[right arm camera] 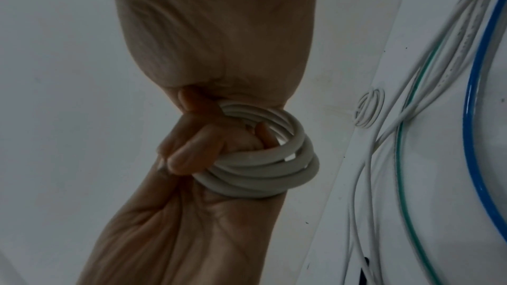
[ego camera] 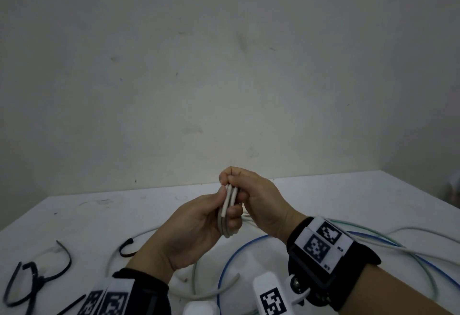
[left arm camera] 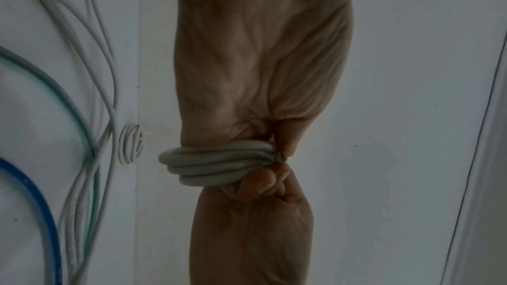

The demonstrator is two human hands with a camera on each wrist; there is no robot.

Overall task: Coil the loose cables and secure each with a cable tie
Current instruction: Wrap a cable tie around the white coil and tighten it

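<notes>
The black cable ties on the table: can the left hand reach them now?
Probably not yet: the left hand grips the grey cable coil together with the right hand. The black cable ties lie unobstructed on the table.

Grey coil (ego camera: 227, 212), blue cable (ego camera: 230, 257), black ties (ego camera: 37, 279), white table (ego camera: 99, 217).

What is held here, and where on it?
A coiled grey-white cable, pinched at one side of its loops by both the left hand and right hand.
</notes>
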